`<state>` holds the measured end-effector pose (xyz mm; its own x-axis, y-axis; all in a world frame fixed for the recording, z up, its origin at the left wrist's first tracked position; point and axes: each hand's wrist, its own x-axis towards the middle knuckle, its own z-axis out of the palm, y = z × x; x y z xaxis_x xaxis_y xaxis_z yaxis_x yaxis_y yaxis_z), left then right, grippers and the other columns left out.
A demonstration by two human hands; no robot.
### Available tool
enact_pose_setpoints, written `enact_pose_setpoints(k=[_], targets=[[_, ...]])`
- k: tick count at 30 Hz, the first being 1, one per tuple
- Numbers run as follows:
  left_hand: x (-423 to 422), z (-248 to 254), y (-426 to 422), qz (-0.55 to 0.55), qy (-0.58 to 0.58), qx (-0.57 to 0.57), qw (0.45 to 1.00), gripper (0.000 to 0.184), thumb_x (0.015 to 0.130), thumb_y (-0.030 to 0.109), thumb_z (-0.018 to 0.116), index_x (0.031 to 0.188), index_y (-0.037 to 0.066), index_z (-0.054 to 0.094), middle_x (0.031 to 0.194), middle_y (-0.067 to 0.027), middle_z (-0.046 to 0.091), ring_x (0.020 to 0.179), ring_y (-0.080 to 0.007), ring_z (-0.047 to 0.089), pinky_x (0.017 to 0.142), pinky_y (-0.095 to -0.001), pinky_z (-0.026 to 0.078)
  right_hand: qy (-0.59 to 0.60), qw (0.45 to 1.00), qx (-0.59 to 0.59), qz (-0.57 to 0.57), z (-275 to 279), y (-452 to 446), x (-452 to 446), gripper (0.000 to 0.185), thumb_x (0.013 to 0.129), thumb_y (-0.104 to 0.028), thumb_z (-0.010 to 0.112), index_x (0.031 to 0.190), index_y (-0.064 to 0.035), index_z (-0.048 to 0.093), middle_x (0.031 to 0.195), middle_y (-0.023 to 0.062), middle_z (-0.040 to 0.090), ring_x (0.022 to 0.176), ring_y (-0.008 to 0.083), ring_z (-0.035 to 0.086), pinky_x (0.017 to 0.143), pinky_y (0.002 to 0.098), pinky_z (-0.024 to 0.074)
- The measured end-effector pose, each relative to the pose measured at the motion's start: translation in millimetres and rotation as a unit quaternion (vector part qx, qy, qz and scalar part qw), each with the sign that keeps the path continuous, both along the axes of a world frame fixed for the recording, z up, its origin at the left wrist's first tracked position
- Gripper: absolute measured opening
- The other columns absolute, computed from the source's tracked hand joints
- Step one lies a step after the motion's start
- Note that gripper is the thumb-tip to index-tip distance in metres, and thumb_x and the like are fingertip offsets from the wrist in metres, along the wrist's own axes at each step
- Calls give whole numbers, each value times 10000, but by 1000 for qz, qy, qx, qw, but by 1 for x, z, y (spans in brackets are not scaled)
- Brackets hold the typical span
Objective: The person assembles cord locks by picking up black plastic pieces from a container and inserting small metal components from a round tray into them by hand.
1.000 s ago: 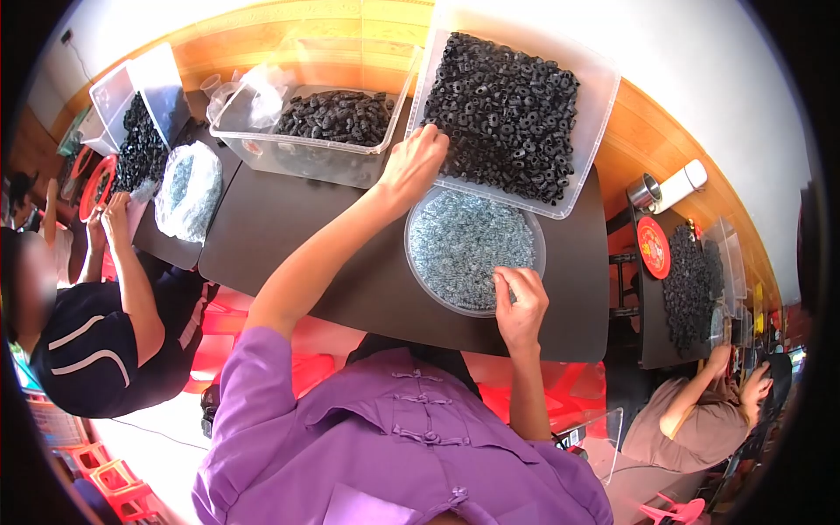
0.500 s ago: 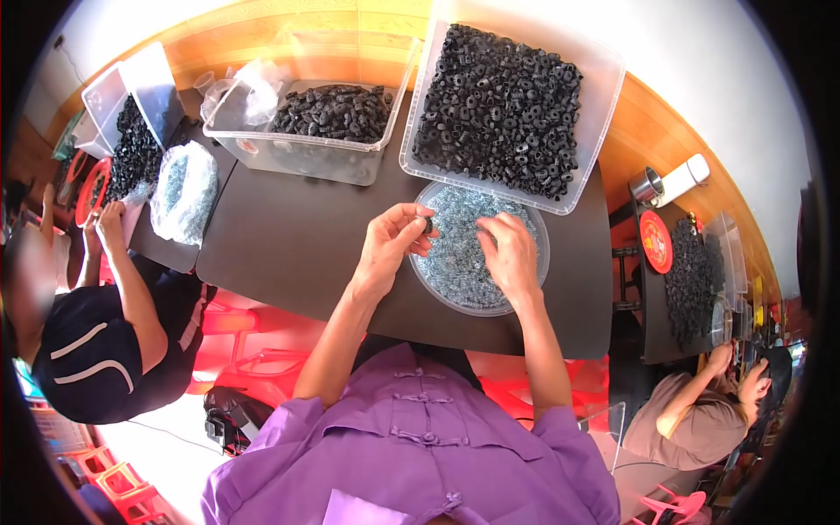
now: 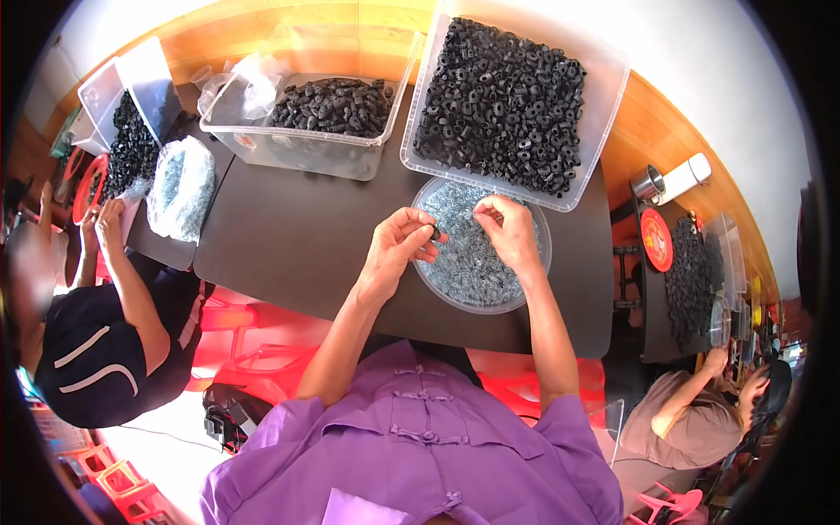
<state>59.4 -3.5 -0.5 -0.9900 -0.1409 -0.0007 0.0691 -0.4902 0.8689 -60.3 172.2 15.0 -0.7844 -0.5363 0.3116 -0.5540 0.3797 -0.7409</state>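
Note:
My left hand (image 3: 396, 248) is closed on a small black plastic part (image 3: 435, 233), held between thumb and fingertips at the left rim of a round clear basin (image 3: 543, 273). The basin holds a heap of tiny shiny, bluish-clear pieces (image 3: 477, 267). Over the basin's upper right part, my right hand (image 3: 511, 234) has thumb and fingertips pinched together. Whatever sits in that pinch is too small to make out. Just beyond the basin is a clear tub (image 3: 602, 144) filled with black ring-like plastic parts (image 3: 499, 105).
A second clear box (image 3: 293, 149) at the back left holds black parts (image 3: 332, 108) and a plastic bag. Left of the dark table (image 3: 289, 236) lies a bag of bluish pieces (image 3: 182, 188). Other people work at the left (image 3: 96, 350) and right (image 3: 687, 420).
My right hand has shifted slightly up and left, its fingertips coming together. My left hand has moved a little to the right, still with the black part.

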Motion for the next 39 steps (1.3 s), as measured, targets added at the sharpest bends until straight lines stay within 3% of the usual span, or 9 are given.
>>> enact_pose_setpoints(k=[2, 6, 9, 11, 14, 20, 29, 35, 39], targets=[[0, 0, 0, 3, 0, -2, 1000, 121, 929, 145, 583, 1010, 59, 556, 894, -89, 677, 701, -62, 601, 643, -210, 515, -42, 999, -26, 4, -1, 2, -1, 80, 802, 4, 658, 853, 4, 596, 701, 64, 632, 633, 134, 602, 613, 277, 478], [1, -1, -1, 3, -2, 5, 1000, 125, 930, 147, 583, 1012, 56, 557, 912, -98, 679, 701, -64, 602, 647, -209, 517, -59, 998, -17, 0, 0, 3, 3, 66, 811, 6, 652, 843, 6, 595, 710, 52, 631, 637, 114, 595, 606, 263, 475], [1, -3, -1, 2, 5, 15, 1000, 135, 932, 144, 580, 1027, 50, 558, 934, -107, 679, 721, -74, 615, 666, -218, 527, -155, 986, -66, 1, 3, 2, 10, 57, 817, 13, 648, 838, 9, 596, 721, 31, 634, 655, 96, 591, 617, 239, 480], [1, -3, 0, 1, 11, 24, 1000, 146, 934, 142, 578, 1043, 46, 559, 945, -112, 679, 740, -84, 627, 680, -226, 533, -176, 981, -81, 33, 11, 3, 17, 24, 869, -12, 610, 887, 3, 615, 835, 33, 630, 782, 95, 618, 676, 248, 537], [2, 0, 2, -10, 10, 37, 999, 157, 942, 117, 556, 1075, 33, 562, 993, -127, 672, 801, -111, 657, 733, -244, 554, -190, 971, -139, 41, 28, -4, 40, 63, 828, 15, 646, 883, 14, 615, 800, 31, 639, 720, 89, 608, 654, 231, 503], [3, -1, 8, 3, 33, 55, 998, 165, 942, 102, 553, 1078, 10, 569, 971, -97, 666, 865, -157, 671, 768, -270, 556, -97, 986, -116, 64, 35, -10, 55, 50, 844, -1, 631, 893, 5, 621, 829, 62, 637, 755, 128, 629, 656, 253, 513], [9, 11, 15, 58, 66, -14, 996, 173, 892, 38, 613, 1054, -13, 583, 947, -74, 644, 853, -143, 654, 788, -264, 533, -84, 986, -132, 60, 42, -8, 63, 56, 833, 6, 633, 887, -1, 622, 848, 60, 635, 755, 132, 626, 665, 256, 517], [14, 12, 20, 124, 70, -126, 982, 199, 822, -48, 665, 1007, -17, 599, 875, -14, 611, 812, -81, 610, 768, -221, 505, -91, 980, -169, 60, 46, -14, 67, 66, 819, 19, 646, 876, -1, 619, 833, 58, 630, 745, 129, 621, 655, 256, 515], [14, 9, 19, 126, 50, -249, 959, 181, 791, -35, 697, 949, -11, 612, 859, -20, 617, 807, -75, 608, 749, -230, 506, -2, 992, -100, 72, 51, -17, 68, 73, 807, 19, 654, 862, -2, 612, 794, 73, 613, 693, 168, 615, 602, 279, 485]])
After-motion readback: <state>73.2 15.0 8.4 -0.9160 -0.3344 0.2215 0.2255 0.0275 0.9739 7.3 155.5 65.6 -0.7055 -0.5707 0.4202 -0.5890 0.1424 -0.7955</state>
